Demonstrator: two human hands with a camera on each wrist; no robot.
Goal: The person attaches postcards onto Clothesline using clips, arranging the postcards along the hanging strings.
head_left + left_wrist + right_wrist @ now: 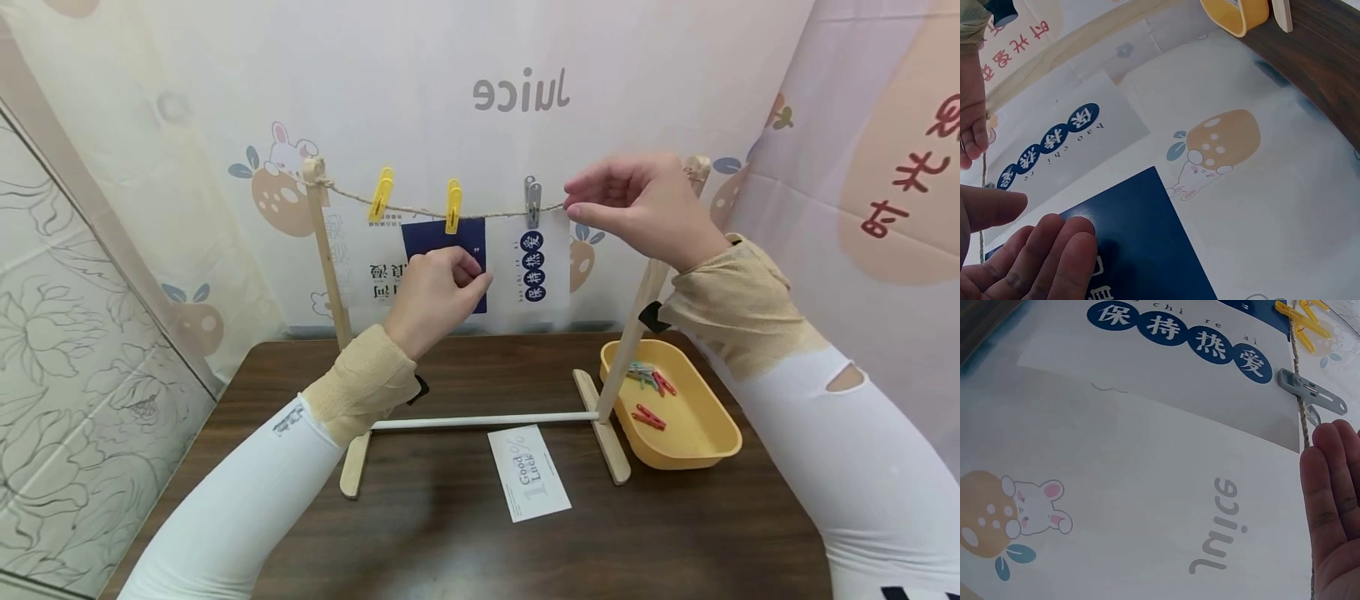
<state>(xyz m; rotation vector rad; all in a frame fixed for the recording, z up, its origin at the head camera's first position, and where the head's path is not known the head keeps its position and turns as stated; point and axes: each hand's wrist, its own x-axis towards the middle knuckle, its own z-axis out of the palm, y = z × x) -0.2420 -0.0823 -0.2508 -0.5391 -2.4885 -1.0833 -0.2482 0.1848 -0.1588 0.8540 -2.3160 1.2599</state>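
Note:
A wooden rack carries a twine line with two yellow pegs and a grey peg. A dark blue card hangs from the second yellow peg. Under the grey peg hangs a white card with blue circles. My left hand lies against the blue card, its fingers touching the face near the lower corner. My right hand pinches the twine just right of the grey peg, its fingers lying along the string.
A yellow tray holding several coloured pegs stands on the brown table at the right, beside the rack's foot. A loose white card lies in front of the rack. A printed curtain hangs close behind.

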